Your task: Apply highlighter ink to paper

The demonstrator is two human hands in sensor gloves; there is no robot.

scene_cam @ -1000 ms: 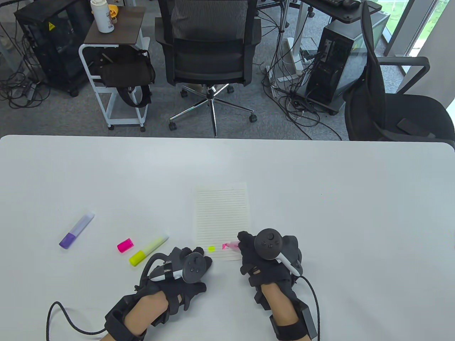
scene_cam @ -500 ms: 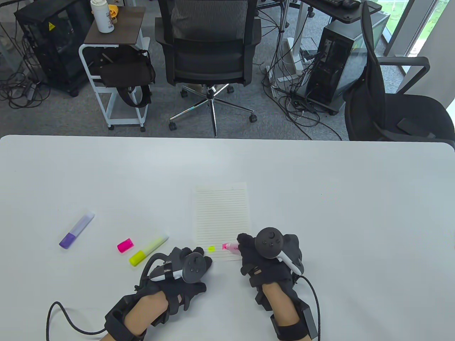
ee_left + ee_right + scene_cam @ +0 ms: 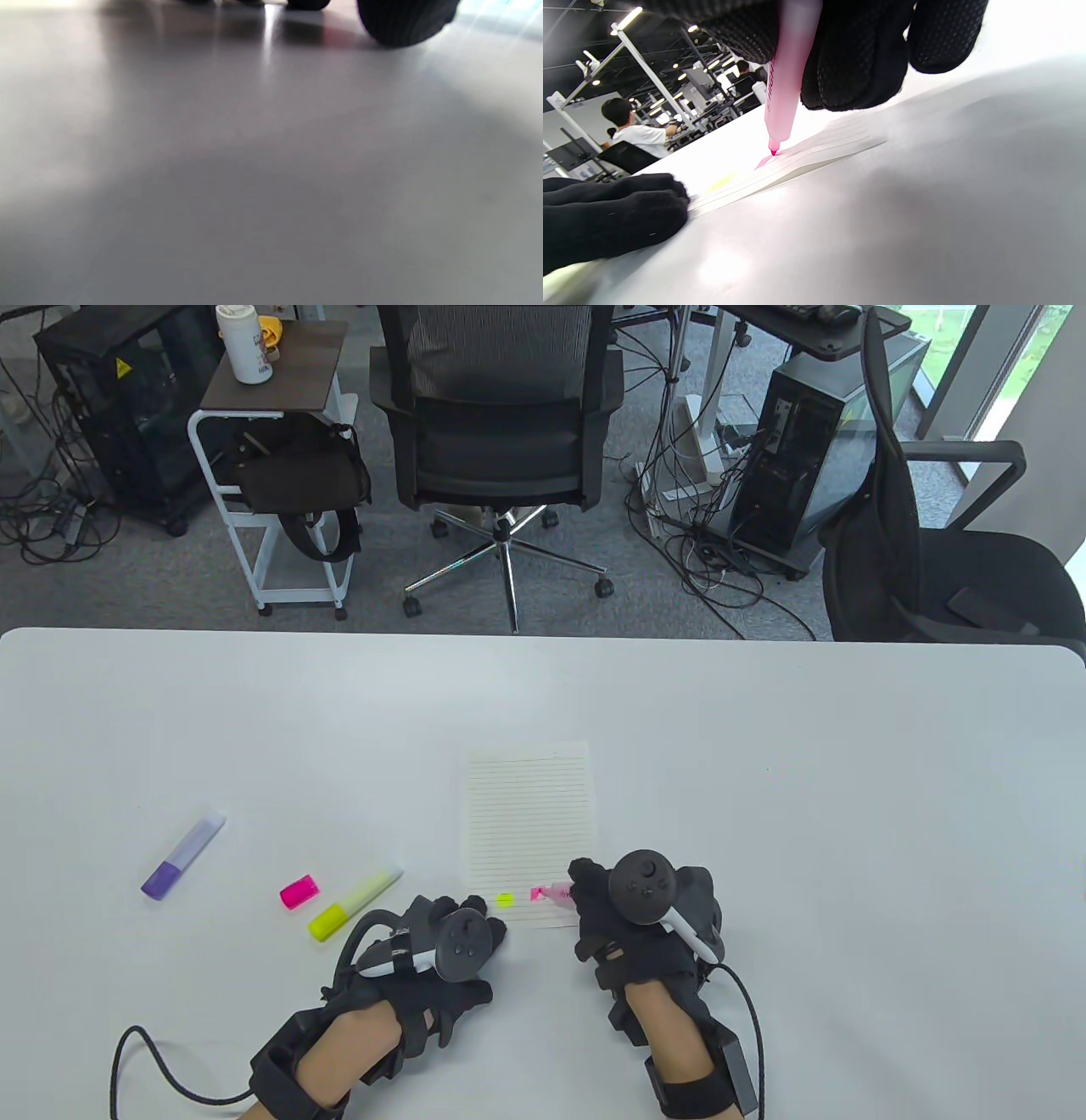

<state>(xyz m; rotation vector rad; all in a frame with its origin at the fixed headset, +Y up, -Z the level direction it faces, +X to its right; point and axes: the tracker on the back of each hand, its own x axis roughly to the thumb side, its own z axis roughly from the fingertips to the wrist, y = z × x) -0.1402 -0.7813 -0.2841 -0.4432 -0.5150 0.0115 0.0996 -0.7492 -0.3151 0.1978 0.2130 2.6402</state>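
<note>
Two gloved hands low on the counter [image 3: 764,780], right hand [image 3: 645,912] gripping pink highlighter [image 3: 787,84], tip touching lined paper [image 3: 530,814] near its bottom edge, left hand [image 3: 441,950] seemingly flat, fingers [image 3: 615,212] relaxed on paper's corner.

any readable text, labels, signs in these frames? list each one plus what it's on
"HIGH" — only these letters show, on the barrel of the pink highlighter that the right hand holds; the rest is hidden by the fingers.
Yellow triangular warning sign, no words, on the black computer case.
Print on the white bottle on the side table: too small to read.
Lined paper: rules and ink marks only, no words.
</note>
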